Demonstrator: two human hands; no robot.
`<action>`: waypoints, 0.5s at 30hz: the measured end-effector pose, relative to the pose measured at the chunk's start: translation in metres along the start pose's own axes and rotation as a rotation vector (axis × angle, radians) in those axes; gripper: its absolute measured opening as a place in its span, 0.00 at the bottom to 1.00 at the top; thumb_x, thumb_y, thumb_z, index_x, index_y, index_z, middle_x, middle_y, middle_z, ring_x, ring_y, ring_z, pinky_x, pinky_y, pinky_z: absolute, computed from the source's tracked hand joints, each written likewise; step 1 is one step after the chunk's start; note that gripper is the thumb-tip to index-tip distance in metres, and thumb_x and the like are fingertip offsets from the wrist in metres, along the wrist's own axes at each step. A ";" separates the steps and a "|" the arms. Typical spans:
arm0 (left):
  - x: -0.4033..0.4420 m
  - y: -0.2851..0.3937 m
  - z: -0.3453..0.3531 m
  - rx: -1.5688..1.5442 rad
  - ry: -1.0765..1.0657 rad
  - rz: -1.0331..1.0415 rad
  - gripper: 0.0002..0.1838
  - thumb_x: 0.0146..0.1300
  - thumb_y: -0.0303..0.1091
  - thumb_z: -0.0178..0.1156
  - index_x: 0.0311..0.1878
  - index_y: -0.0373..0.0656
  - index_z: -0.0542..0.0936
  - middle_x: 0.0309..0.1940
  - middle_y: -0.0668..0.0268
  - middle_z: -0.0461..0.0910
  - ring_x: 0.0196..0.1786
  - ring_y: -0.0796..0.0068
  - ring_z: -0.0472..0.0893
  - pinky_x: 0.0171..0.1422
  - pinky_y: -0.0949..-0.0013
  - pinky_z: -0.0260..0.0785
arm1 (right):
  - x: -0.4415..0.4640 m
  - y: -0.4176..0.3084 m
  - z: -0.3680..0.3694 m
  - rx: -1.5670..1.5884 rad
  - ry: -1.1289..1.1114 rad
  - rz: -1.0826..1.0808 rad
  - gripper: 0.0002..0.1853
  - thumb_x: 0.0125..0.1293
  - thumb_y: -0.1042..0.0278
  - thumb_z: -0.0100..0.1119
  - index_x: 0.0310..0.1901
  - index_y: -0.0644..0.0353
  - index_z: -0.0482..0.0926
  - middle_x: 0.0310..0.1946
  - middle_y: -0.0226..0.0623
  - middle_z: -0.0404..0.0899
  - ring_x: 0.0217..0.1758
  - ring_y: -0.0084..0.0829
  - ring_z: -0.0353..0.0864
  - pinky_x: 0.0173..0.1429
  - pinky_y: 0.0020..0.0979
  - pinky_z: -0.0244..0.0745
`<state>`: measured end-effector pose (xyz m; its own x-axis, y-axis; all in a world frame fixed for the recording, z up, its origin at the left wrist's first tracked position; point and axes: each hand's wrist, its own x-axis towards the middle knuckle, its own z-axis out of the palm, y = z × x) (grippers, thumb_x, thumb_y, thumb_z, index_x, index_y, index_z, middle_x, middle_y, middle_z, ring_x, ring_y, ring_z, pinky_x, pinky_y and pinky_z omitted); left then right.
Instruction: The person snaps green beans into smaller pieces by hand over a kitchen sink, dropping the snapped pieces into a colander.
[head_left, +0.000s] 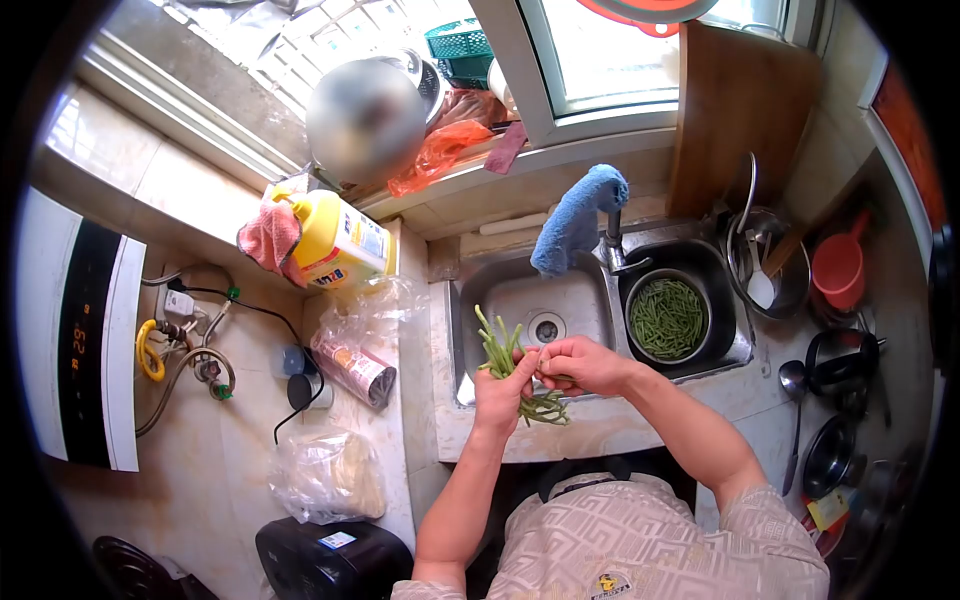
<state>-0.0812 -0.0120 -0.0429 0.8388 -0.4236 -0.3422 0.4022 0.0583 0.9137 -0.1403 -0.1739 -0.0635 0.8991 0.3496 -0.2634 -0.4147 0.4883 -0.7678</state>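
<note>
A bunch of long green beans (494,345) is held in my left hand (505,393), its ends sticking out above and below the closed fingers, over the front edge of the left sink basin (580,300). My right hand (580,367) touches the left one at the bunch, its fingers pinched together; what they hold is too small to make out. In the right basin stands a round pot holding many short green bean pieces (667,318). A blue cloth (578,222) hangs over the faucet (616,245) between the basins.
To the left are a yellow bottle (345,240) with a pink cloth, a plastic-wrapped roll (353,370) and a plastic bag (327,475). Rightward stand a metal bowl (790,265) with utensils, a red ladle (840,268) and a black ladle (792,380). A wooden board (735,120) leans behind.
</note>
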 end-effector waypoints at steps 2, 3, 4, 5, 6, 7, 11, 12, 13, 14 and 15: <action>-0.001 -0.002 0.002 0.016 0.045 0.039 0.07 0.62 0.31 0.64 0.35 0.38 0.78 0.20 0.72 0.74 0.19 0.85 0.69 0.23 0.79 0.60 | -0.001 0.006 0.005 0.012 0.123 -0.027 0.06 0.67 0.69 0.47 0.33 0.59 0.71 0.24 0.27 0.69 0.19 0.16 0.61 0.20 0.21 0.56; -0.002 -0.004 0.004 0.030 0.085 0.088 0.07 0.62 0.31 0.65 0.34 0.38 0.78 0.21 0.72 0.74 0.19 0.85 0.69 0.23 0.79 0.60 | -0.001 0.009 0.008 0.017 0.186 -0.041 0.06 0.66 0.69 0.46 0.32 0.58 0.70 0.23 0.26 0.68 0.18 0.16 0.59 0.20 0.20 0.54; -0.002 -0.006 0.006 0.044 0.123 0.136 0.07 0.62 0.30 0.65 0.34 0.38 0.79 0.21 0.72 0.74 0.19 0.85 0.69 0.23 0.80 0.60 | 0.006 0.017 0.008 0.143 0.301 -0.032 0.06 0.65 0.70 0.45 0.31 0.57 0.70 0.21 0.25 0.65 0.17 0.16 0.56 0.18 0.22 0.52; -0.005 -0.010 0.009 0.068 0.146 0.176 0.06 0.62 0.30 0.65 0.34 0.37 0.79 0.21 0.72 0.74 0.19 0.85 0.69 0.23 0.80 0.60 | 0.010 0.024 0.004 0.269 0.387 -0.045 0.06 0.65 0.70 0.45 0.31 0.57 0.70 0.21 0.25 0.65 0.17 0.17 0.55 0.18 0.22 0.51; -0.007 -0.015 0.013 0.091 0.164 0.218 0.06 0.61 0.30 0.65 0.34 0.37 0.80 0.21 0.72 0.74 0.20 0.85 0.69 0.23 0.80 0.60 | 0.014 0.030 -0.002 0.394 0.474 -0.062 0.06 0.65 0.70 0.45 0.31 0.57 0.70 0.21 0.25 0.64 0.17 0.17 0.55 0.18 0.23 0.51; -0.010 -0.018 0.015 0.114 0.183 0.260 0.06 0.61 0.29 0.65 0.35 0.37 0.80 0.21 0.72 0.74 0.20 0.85 0.70 0.24 0.80 0.60 | 0.020 0.037 -0.010 0.520 0.560 -0.080 0.06 0.65 0.70 0.44 0.31 0.57 0.70 0.20 0.25 0.64 0.16 0.17 0.54 0.17 0.23 0.50; -0.014 -0.010 0.025 0.311 0.003 0.270 0.11 0.58 0.29 0.68 0.42 0.35 0.82 0.23 0.76 0.76 0.25 0.90 0.71 0.27 0.80 0.63 | 0.008 0.018 0.010 0.731 0.493 -0.100 0.08 0.67 0.65 0.45 0.34 0.57 0.73 0.25 0.29 0.72 0.22 0.22 0.69 0.23 0.24 0.64; -0.011 -0.011 0.021 0.414 -0.055 0.250 0.17 0.57 0.29 0.69 0.50 0.36 0.82 0.23 0.79 0.74 0.26 0.90 0.70 0.29 0.79 0.64 | 0.006 0.022 0.004 0.687 0.323 -0.064 0.10 0.68 0.61 0.46 0.36 0.56 0.74 0.28 0.30 0.74 0.27 0.23 0.73 0.27 0.26 0.68; -0.008 -0.010 0.022 0.434 -0.085 0.226 0.18 0.57 0.29 0.69 0.51 0.36 0.81 0.23 0.79 0.74 0.26 0.90 0.69 0.29 0.79 0.63 | 0.005 0.027 -0.006 0.721 0.289 -0.080 0.11 0.69 0.60 0.46 0.36 0.56 0.74 0.28 0.30 0.74 0.27 0.23 0.73 0.27 0.26 0.68; -0.005 -0.007 0.021 0.457 -0.106 0.202 0.18 0.57 0.29 0.69 0.51 0.37 0.81 0.23 0.79 0.73 0.26 0.90 0.69 0.29 0.79 0.63 | 0.007 0.036 -0.016 0.755 0.247 -0.091 0.11 0.69 0.59 0.46 0.36 0.56 0.74 0.27 0.30 0.73 0.27 0.23 0.73 0.27 0.26 0.68; -0.003 -0.005 0.019 0.479 -0.125 0.175 0.19 0.56 0.29 0.69 0.52 0.37 0.81 0.23 0.79 0.73 0.26 0.90 0.68 0.29 0.80 0.62 | 0.006 0.038 -0.018 0.791 0.205 -0.098 0.12 0.69 0.58 0.46 0.35 0.56 0.74 0.27 0.29 0.73 0.27 0.23 0.72 0.26 0.25 0.67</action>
<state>-0.0932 -0.0281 -0.0422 0.8163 -0.5510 -0.1732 0.0222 -0.2696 0.9627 -0.1478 -0.1682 -0.1046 0.9125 0.1603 -0.3764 -0.2398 0.9550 -0.1746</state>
